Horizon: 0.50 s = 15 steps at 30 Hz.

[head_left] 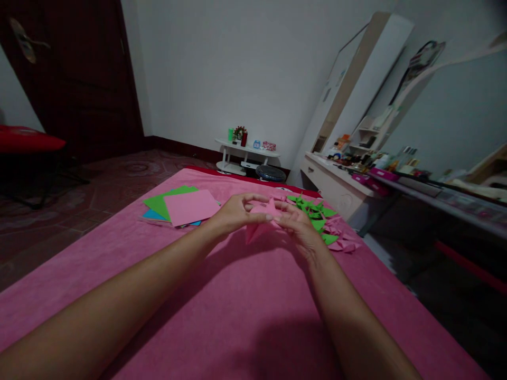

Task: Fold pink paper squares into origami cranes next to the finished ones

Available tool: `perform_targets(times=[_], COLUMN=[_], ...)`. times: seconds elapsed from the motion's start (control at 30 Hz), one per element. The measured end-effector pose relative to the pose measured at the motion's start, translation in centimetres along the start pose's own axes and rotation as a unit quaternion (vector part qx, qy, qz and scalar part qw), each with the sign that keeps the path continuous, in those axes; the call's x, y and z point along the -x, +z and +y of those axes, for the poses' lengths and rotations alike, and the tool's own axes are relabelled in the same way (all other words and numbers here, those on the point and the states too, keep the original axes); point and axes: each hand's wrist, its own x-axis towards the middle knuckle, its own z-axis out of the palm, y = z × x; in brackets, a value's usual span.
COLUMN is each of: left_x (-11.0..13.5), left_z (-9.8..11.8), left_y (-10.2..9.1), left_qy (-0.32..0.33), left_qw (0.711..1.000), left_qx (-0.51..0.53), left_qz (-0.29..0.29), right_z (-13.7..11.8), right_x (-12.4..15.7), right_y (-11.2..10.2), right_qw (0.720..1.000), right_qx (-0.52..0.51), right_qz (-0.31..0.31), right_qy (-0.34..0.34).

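Between my two hands is a piece of folded pink paper, raised a little over the pink cloth surface. My left hand pinches its left side, thumb in front and fingers behind. From the right, my right hand grips the other side with thumb and fingertips. A small pink point of the paper stands up between the hands. Part of the fold is hidden behind my fingers. Several folded green paper shapes lie just beyond my right hand, with folded pink paper shapes beside them.
Left of my hands lies a stack of square sheets, with a pink sheet over green and blue ones. A low white shelf stands at the far wall. Along the right is a dressing table crowded with bottles.
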Motion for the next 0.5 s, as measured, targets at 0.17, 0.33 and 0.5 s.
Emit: perform_targets(times=[0.17, 0.33, 0.5], left_x=[-0.5, -0.7, -0.2], left_z=[-1.6, -2.8, -3.1], left_y=[-0.7, -1.7, -2.1], left_qy=[-0.080, -0.095, -0.052], left_qw=[0.984, 0.950, 0.940], left_qx=[0.160, 0.298, 0.337], left_qz=[-0.015, -0.024, -0.023], right_z=[-1.9, -3.3, -4.3], right_x=[0.5, 1.2, 2.3], right_y=[1.7, 3.0, 4.4], right_qw=[0.999, 0.998, 0.996], right_qx=[-0.022, -0.038, -0.011], right_qz=[0.024, 0.019, 0.013], right_qy=[-0.014, -0.045, -0.085])
